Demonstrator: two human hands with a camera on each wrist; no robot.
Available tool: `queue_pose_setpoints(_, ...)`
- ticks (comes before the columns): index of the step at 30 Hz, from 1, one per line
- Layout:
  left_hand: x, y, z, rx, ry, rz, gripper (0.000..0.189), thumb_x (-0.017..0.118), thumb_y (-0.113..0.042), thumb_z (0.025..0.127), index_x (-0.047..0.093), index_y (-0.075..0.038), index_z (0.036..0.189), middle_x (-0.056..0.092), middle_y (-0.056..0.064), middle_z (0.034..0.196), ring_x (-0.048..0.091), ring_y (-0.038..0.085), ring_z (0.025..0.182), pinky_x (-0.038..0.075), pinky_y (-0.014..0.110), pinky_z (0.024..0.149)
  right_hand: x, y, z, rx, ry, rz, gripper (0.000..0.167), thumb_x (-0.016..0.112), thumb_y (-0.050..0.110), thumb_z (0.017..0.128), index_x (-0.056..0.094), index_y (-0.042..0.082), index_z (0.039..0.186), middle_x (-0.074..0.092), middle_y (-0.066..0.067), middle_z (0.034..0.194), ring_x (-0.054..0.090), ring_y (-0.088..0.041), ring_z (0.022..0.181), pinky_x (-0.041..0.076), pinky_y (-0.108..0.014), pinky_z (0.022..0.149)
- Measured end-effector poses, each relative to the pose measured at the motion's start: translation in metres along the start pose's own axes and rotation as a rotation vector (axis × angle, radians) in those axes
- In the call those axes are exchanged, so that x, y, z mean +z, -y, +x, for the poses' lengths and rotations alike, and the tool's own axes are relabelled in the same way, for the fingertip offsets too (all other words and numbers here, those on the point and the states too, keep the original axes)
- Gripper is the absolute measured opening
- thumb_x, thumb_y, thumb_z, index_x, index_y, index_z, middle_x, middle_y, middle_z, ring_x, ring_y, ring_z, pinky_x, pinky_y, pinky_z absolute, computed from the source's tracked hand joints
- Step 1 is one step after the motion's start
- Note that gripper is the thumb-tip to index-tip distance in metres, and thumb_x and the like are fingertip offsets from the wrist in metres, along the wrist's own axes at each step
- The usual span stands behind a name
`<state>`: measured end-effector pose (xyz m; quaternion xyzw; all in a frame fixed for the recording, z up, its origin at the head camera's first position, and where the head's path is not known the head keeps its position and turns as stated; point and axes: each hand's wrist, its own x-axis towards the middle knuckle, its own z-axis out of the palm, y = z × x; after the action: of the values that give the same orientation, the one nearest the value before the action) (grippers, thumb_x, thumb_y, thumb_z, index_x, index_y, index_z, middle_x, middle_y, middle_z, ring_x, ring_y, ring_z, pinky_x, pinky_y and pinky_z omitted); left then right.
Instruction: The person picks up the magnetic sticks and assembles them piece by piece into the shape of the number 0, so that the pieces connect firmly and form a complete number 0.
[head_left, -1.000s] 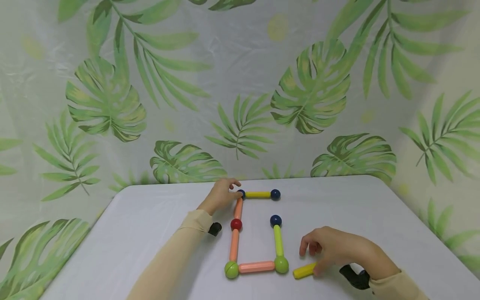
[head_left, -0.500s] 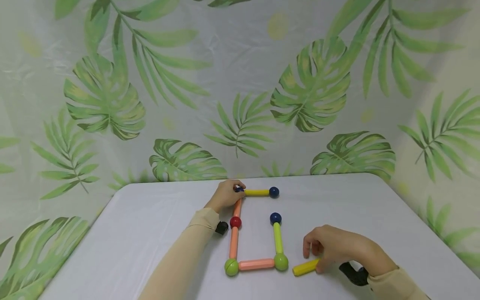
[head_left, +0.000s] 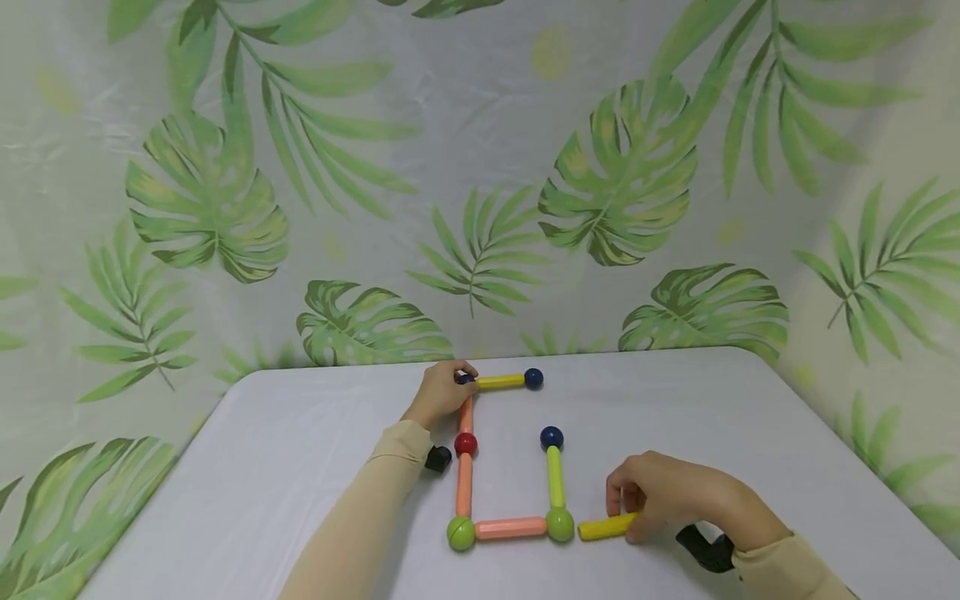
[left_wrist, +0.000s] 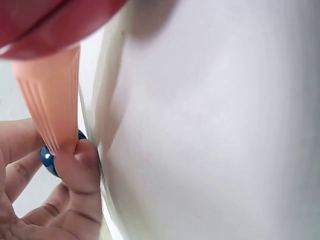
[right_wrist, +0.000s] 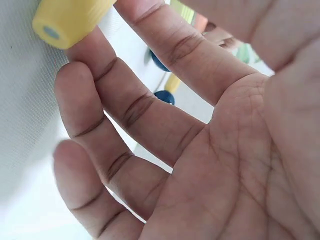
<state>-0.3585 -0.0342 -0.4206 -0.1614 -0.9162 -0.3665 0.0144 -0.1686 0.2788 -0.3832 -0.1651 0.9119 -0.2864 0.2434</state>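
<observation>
At the far corner of a ball-and-rod figure, my left hand (head_left: 438,393) pinches a dark blue ball (head_left: 465,379). Joined to that ball are a yellow rod (head_left: 501,382), ending in another blue ball (head_left: 533,378), and a salmon rod (left_wrist: 52,100) leading to a red ball (head_left: 466,443). My right hand (head_left: 678,497) pinches a second yellow rod (head_left: 602,527) between thumb and fingertips, close over the table. Its free end points left, right at the near green ball (head_left: 559,524). In the right wrist view, a grey disc shows in the end of this yellow rod (right_wrist: 70,22).
A second green ball (head_left: 461,532) forms the near left corner, with salmon rods running from it. A lime rod (head_left: 556,477) rises from the right green ball to a blue ball (head_left: 551,437). White table (head_left: 315,467); leaf-patterned curtain (head_left: 480,167) behind.
My left hand has shifted the far blue ball leftward, and the joined yellow rod and its end ball moved too. In my right hand, the yellow rod has turned flatter and come closer to the green ball.
</observation>
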Motion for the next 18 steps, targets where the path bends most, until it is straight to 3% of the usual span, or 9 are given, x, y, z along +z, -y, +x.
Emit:
queue_pose_setpoints(7,-0.002,0.002,0.003,-0.009,0.040,0.023,0.018,0.075,-0.015,0.099,0.079,-0.011,0.116,0.074,0.015,0.108,0.061,0.023,0.092,0.051,0.031,0.079,-0.005,-0.011,0.001,-0.031,-0.006,0.012,0.016,0.087,0.018,0.088,0.072,0.019,0.095,0.060,0.003,0.077,0.052,-0.011,0.069,0.039,-0.023,0.062)
queue_pose_setpoints(11,-0.004,-0.001,0.004,-0.014,0.070,0.053,0.017,0.074,-0.016,0.100,0.080,-0.013,0.116,0.073,0.016,0.112,0.060,0.023,0.094,0.050,0.031,0.080,-0.013,-0.019,0.000,-0.094,-0.019,0.053,0.013,0.082,0.023,0.092,0.072,0.016,0.098,0.063,0.004,0.078,0.054,-0.008,0.067,0.040,-0.022,0.060)
queue_pose_setpoints(15,-0.006,-0.004,0.005,-0.007,0.090,0.075,0.017,0.074,-0.016,0.101,0.080,-0.013,0.116,0.073,0.017,0.117,0.062,0.024,0.096,0.052,0.033,0.081,-0.023,-0.025,0.001,-0.118,-0.070,0.118,0.014,0.078,0.023,0.096,0.071,0.011,0.102,0.068,0.002,0.081,0.062,-0.012,0.070,0.046,-0.023,0.061)
queue_pose_setpoints(18,-0.007,-0.006,0.005,-0.001,0.106,0.083,0.017,0.074,-0.016,0.101,0.080,-0.013,0.117,0.074,0.019,0.121,0.063,0.025,0.098,0.054,0.035,0.083,-0.027,-0.027,0.005,-0.063,-0.149,0.196,0.020,0.077,0.024,0.098,0.070,0.007,0.105,0.073,-0.001,0.081,0.068,-0.016,0.074,0.051,-0.027,0.064)
